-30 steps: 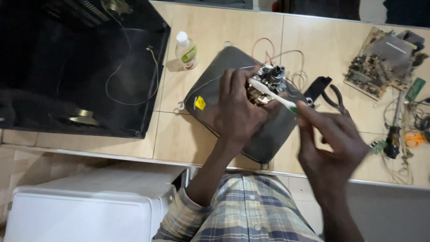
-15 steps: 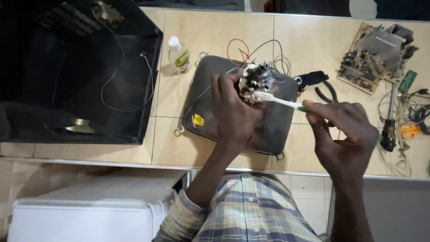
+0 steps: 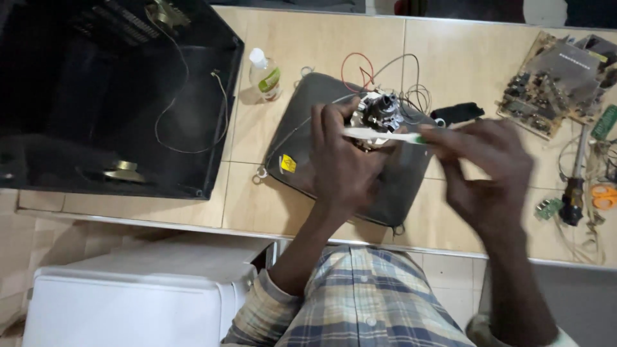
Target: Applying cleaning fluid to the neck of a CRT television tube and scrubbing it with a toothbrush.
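1. A person leans over a tan tiled worktop (image 3: 302, 58), seen from a camera on their head. In the middle of the frame a grey picture tube (image 3: 302, 151) lies face down, its narrow neck pointing up toward the camera.

2. At the top of that neck, just above centre frame, sits a coil assembly (image 3: 380, 110) of metal and copper windings, with red and black wires (image 3: 360, 67) looping off toward the upper edge.

3. The left hand (image 3: 340, 164) rests on the tube just left of and below the coil assembly, fingers curled against its side, steadying it. It is pressing and gripping rather than lying slack.

4. The right hand (image 3: 488, 170), right of centre and blurred, pinches the handle end of a white toothbrush (image 3: 379, 134) with a green grip.

5. The key relation: the toothbrush lies almost level across the frame, its long axis running left to right. Its handle is in the right hand and its far end reaches left, across the lower edge of the coil assembly and up to the left hand's fingertips. The coil assembly thus lies left of and slightly above the right hand; the left hand is the nearer one to it.

6. Around them: a black television shell (image 3: 116, 96) fills the upper left, a small clear bottle (image 3: 265, 75) stands beside it, a circuit board (image 3: 556, 74) lies upper right, and a screwdriver (image 3: 573, 186) lies at the right edge.
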